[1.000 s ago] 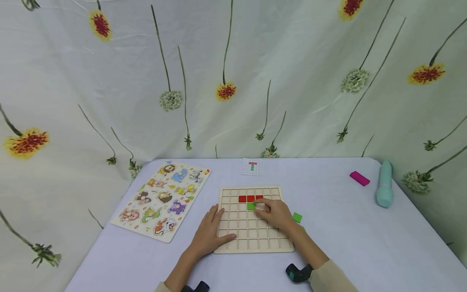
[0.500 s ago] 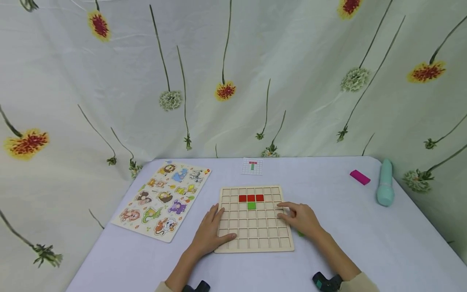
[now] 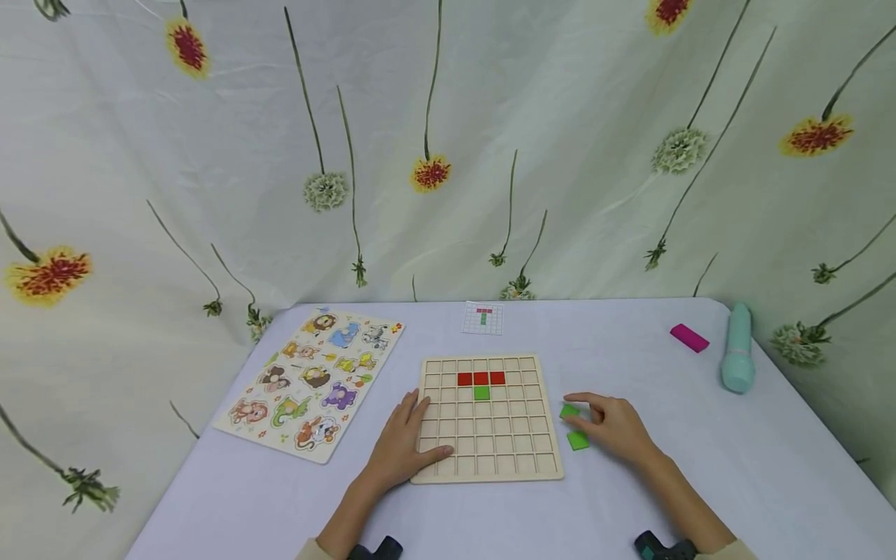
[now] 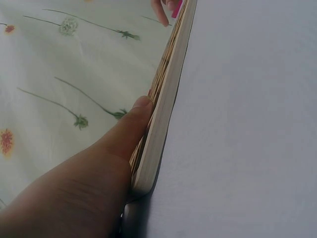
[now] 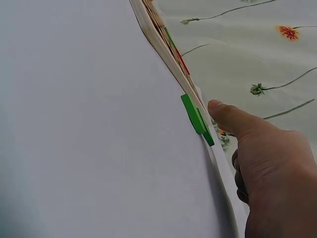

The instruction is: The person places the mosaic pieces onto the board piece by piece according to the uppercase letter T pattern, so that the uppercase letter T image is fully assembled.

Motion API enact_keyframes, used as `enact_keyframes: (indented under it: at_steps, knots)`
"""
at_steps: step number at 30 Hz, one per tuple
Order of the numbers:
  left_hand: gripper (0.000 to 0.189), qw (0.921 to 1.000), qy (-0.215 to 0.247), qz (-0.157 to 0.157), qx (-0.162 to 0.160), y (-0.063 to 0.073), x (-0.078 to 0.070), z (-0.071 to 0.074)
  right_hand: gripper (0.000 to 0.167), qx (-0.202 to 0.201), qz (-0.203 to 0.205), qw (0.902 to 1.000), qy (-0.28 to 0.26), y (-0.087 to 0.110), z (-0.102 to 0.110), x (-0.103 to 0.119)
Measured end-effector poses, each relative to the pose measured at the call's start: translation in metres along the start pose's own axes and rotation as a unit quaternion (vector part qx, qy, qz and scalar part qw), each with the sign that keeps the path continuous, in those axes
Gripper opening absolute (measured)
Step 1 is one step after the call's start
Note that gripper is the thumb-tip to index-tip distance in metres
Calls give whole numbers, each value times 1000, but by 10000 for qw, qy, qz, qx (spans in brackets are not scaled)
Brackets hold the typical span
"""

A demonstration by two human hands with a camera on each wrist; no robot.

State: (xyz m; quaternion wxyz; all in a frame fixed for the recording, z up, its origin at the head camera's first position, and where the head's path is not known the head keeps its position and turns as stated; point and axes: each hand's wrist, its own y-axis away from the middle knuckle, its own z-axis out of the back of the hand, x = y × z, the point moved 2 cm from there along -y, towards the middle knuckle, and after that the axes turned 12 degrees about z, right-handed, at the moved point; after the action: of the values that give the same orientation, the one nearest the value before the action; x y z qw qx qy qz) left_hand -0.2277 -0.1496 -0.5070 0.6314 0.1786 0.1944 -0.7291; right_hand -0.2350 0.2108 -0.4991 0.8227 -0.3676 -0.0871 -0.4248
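Observation:
A wooden grid board point(image 3: 493, 447) lies on the table, with a row of three red tiles point(image 3: 481, 379) and one green tile point(image 3: 481, 393) below the middle one. My left hand point(image 3: 400, 443) rests spread on the board's left edge; its thumb point(image 4: 132, 124) lies on the near corner in the left wrist view. Right of the board are two loose green square tiles, a farther one point(image 3: 569, 411) and a nearer one point(image 3: 578, 441). My right hand point(image 3: 616, 426) has thumb and forefinger apart around the farther tile; contact cannot be made out.
An animal puzzle board point(image 3: 315, 389) lies at the left. A small card point(image 3: 483, 319) with a red and green T pattern lies behind the grid. At the far right are a magenta block point(image 3: 689, 338) and a mint-green bottle-like object point(image 3: 738, 354).
My right hand has left the green tile in the grid and moved right, off the board, to the loose green tiles. My left hand stays in place.

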Motion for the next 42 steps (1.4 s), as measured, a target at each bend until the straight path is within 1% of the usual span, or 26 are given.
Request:
enact_keyframes:
  at_steps: [6,12,16,21,29,42]
  knots:
    - [100,10000,-51,2,-4,0,0,0,29,-24,78,9999,89,3,2,-4]
    - [99,10000,-18,-26,-14,0,-1,0,28,1,67,9999,88,3,1,-4]
    - [99,10000,9,-38,-24,0,-1,1,29,67,-19,10000,63,4,1,-5]
    - [99,10000,15,-23,2,0,-1,2,30,255,-219,9994,28,4,0,-6]
    - [100,10000,21,-10,10,0,-1,1,31,399,-300,9987,59,5,-1,-5]
    - [99,10000,-33,-22,0,-1,0,0,26,243,-177,9995,-14,5,0,-4]
